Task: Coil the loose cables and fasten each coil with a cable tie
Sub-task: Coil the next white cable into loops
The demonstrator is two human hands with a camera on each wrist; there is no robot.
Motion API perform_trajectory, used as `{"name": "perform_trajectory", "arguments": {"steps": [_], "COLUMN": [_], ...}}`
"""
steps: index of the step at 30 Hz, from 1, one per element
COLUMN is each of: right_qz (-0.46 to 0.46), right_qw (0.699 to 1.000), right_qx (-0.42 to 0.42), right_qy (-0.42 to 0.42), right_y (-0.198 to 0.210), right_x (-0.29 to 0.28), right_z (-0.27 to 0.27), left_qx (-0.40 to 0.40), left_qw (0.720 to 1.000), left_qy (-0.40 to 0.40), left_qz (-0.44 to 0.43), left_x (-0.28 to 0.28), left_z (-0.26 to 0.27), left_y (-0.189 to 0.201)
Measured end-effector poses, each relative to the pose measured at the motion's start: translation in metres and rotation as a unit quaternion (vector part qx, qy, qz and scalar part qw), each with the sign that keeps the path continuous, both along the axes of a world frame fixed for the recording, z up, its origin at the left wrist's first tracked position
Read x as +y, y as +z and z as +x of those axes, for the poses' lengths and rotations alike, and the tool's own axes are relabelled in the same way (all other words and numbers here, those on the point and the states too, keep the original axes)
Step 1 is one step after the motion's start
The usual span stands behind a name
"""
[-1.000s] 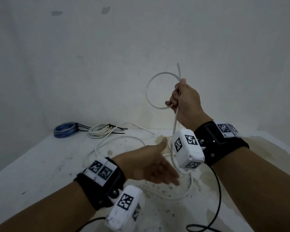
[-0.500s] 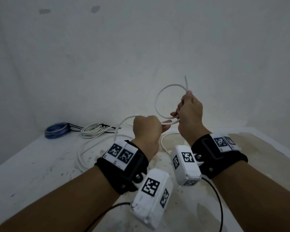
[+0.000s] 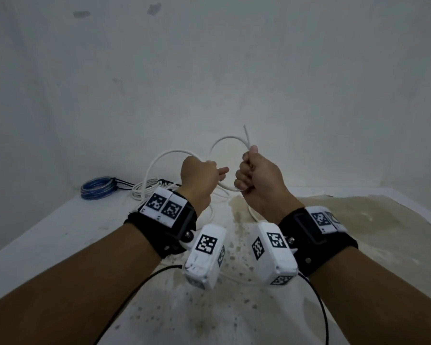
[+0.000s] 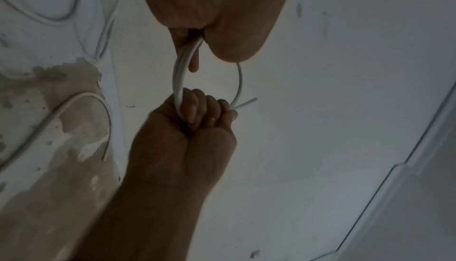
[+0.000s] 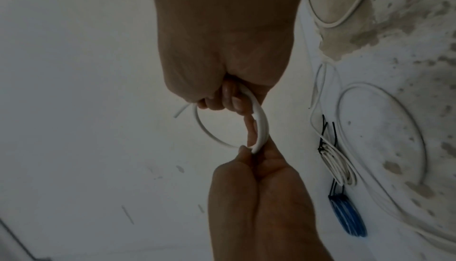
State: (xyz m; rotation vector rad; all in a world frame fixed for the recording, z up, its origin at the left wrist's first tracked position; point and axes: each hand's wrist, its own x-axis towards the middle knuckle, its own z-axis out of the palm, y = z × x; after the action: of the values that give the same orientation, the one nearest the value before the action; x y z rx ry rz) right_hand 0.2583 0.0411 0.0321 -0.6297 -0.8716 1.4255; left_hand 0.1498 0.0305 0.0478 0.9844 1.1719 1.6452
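A loose white cable (image 3: 225,138) forms a small loop in the air in front of me, its cut end (image 3: 245,131) pointing up. My right hand (image 3: 255,176) grips the loop in a fist at its right side. My left hand (image 3: 203,174) pinches the same cable just to the left, and a wider arc (image 3: 159,158) runs from it down to the table. In the left wrist view the cable (image 4: 178,74) spans between both hands. In the right wrist view the cable (image 5: 262,126) shows doubled between the fingers. The rest of it lies in slack curves on the table (image 3: 60,235).
A blue coil (image 3: 97,188) and a white coil (image 3: 144,192), each bound with black ties, lie at the table's back left by the wall. Black sensor leads (image 3: 321,310) hang from both wrists. A tan stain covers the table's right half.
My left hand, open and low over the table a second ago, has risen and taken hold of the cable beside the right hand. The right hand kept its grip and came down a little.
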Motion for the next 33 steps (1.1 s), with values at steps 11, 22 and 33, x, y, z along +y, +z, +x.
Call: {"name": "perform_trajectory", "arguments": {"steps": [11,22,33], "right_qz": [-0.033,-0.021,-0.039], "right_qw": [0.992,0.976,0.969], "right_qx": [-0.092,-0.142,-0.172], "right_qy": [0.078,0.165,0.175], "right_y": [-0.003,-0.014,-0.020], "right_x": [0.000,0.001,0.002], "right_z": [-0.010,-0.015,-0.007], "left_qx": [0.101,0.191,0.187], "left_qw": [0.993,0.974,0.953], "left_qy": [-0.028,-0.071,-0.208], "left_qz": [-0.055,-0.103,-0.118], "left_x": [0.011,0.023,0.023], "left_z": [-0.029,-0.053,-0.063], "left_y": [0.010,0.004,-0.005]}}
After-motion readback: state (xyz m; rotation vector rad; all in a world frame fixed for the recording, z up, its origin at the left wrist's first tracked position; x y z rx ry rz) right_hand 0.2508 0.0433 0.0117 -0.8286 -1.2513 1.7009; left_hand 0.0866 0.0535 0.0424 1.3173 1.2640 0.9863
